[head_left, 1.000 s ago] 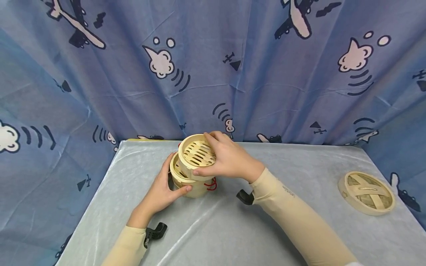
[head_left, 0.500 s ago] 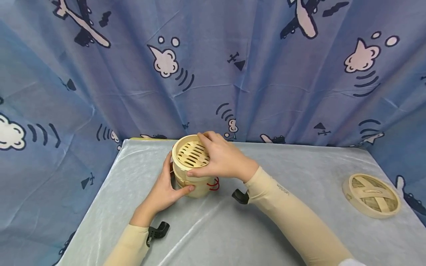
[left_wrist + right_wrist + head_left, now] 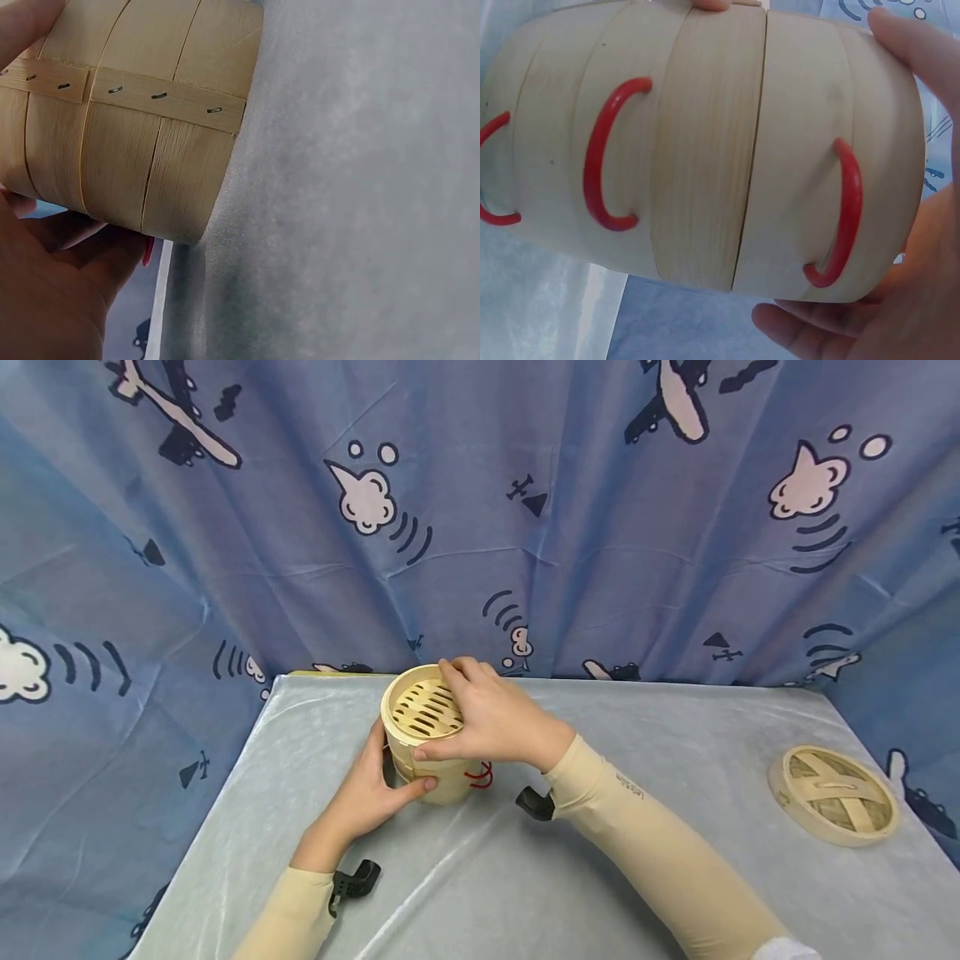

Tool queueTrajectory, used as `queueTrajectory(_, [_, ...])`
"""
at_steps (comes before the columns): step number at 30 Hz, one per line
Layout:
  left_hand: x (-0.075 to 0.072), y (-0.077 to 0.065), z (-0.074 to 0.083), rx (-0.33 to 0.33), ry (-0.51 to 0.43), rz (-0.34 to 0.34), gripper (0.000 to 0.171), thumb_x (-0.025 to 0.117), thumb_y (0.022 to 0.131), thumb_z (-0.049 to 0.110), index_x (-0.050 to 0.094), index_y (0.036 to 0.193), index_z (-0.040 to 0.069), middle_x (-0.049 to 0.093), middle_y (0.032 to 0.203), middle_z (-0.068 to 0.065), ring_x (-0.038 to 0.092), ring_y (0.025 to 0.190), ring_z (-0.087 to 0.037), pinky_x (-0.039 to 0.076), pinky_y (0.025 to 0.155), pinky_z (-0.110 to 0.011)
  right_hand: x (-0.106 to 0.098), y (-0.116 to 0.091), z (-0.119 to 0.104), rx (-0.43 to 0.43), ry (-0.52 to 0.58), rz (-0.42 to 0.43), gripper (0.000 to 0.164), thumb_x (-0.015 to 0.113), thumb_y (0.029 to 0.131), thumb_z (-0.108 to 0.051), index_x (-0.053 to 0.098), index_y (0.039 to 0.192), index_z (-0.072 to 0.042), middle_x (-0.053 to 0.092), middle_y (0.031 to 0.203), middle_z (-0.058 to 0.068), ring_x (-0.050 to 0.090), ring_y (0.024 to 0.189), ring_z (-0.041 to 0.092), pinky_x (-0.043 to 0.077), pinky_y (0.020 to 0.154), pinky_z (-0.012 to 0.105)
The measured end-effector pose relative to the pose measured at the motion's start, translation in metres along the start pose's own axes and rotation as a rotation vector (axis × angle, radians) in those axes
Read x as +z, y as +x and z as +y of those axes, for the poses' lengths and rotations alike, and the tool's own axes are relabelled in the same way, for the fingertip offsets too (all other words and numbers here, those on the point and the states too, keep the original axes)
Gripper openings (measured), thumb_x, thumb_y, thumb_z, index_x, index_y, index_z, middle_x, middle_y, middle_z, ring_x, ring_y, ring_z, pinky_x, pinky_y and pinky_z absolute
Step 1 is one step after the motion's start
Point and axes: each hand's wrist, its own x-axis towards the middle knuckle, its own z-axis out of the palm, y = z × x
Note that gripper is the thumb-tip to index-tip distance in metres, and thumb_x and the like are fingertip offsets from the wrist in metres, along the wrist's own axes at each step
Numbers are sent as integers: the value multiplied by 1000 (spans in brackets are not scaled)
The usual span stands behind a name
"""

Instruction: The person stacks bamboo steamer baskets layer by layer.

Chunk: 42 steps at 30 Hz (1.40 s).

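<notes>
A round bamboo steamer basket with a slotted floor sits on top of a lower bamboo steamer basket, at the table's back, left of centre. My right hand grips the upper basket by its right side, thumb on the near wall and fingers over the rim. Around the lower basket's left side curls my left hand, its thumb across the front. In the right wrist view red loop handles stick out of the walls, and a thin seam parts the tiers. Stapled bamboo bands show in the left wrist view.
On the right of the grey cloth-covered table lies a bamboo steamer lid with crossed strips. A blue patterned curtain hangs behind the table and along both sides.
My right hand has brought the upper basket left and down, from tilted and offset to lined up on the lower one. My left hand has kept its grip on the lower basket.
</notes>
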Motion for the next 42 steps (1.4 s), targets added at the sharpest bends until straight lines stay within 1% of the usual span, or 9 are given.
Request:
queueTrajectory(6, [0, -1, -1, -4, -2, 10, 117, 96, 87, 36, 18, 174, 31, 38, 171, -1, 36, 157, -22, 26, 128, -55, -1, -2, 0, -33, 42, 17, 141, 78, 82, -82, 16, 172, 6, 41, 166, 27, 47, 147, 43, 44, 120, 54])
queueTrajectory(9, [0, -1, -1, 1, 2, 10, 116, 95, 87, 36, 19, 174, 29, 40, 170, -2, 37, 156, -23, 27, 128, -55, -3, -3, 1, -33, 48, 30, 140, 75, 84, -83, 10, 173, 4, 37, 169, 27, 44, 151, 43, 42, 121, 55])
queueTrajectory(19, [-1, -2, 0, -6, 14, 12, 117, 96, 86, 34, 19, 174, 25, 44, 167, -8, 41, 154, -26, 31, 127, -57, -18, -14, 16, 18, 49, 97, 126, 68, 92, -81, 16, 174, 0, 35, 171, 24, 38, 155, 40, 35, 126, 57])
queueTrajectory(24, [-2, -4, 2, -14, 17, 17, 118, 97, 85, 35, 20, 174, 23, 45, 166, -8, 42, 153, -26, 31, 127, -54, -20, -27, 31, 72, 60, 106, 122, 63, 93, -83, 17, 175, -4, 30, 174, 22, 30, 160, 40, 29, 128, 60])
queueTrajectory(27, [-3, -3, 1, -4, 14, 20, 118, 97, 85, 33, 20, 174, 25, 47, 165, -7, 44, 152, -25, 33, 126, -55, -23, -36, 41, 115, 76, 113, 122, 61, 93, -85, 16, 176, -8, 27, 176, 20, 26, 162, 39, 30, 127, 62])
queueTrajectory(30, [-4, -2, 1, 4, 11, 23, 118, 98, 85, 32, 21, 174, 27, 48, 163, -5, 46, 150, -23, 35, 125, -55, -24, -44, 53, 145, 76, 116, 121, 61, 93, -85, 14, 177, -11, 28, 175, 21, 29, 161, 40, 34, 124, 64])
queueTrajectory(32, [-3, -1, 0, 9, 16, 22, 118, 98, 84, 31, 21, 174, 26, 48, 164, -5, 46, 150, -24, 35, 125, -55, -25, -50, 60, 163, 82, 118, 120, 63, 94, -83, 14, 177, -12, 31, 173, 21, 31, 159, 41, 35, 123, 65])
queueTrajectory(37, [0, -1, 2, 5, 14, 8, 118, 98, 85, 32, 21, 174, 23, 47, 164, -6, 45, 151, -24, 34, 126, -53, -26, -66, 75, 225, 94, 116, 120, 64, 93, -82, 15, 176, -11, 31, 173, 22, 31, 159, 41, 34, 123, 67])
queueTrajectory(42, [3, -2, 3, 2, 12, 5, 118, 98, 85, 31, 20, 174, 25, 48, 163, -6, 47, 150, -24, 36, 124, -54, -26, -81, 88, 266, 104, 120, 121, 66, 93, -81, 18, 175, -6, 30, 173, 24, 31, 158, 44, 33, 123, 68])
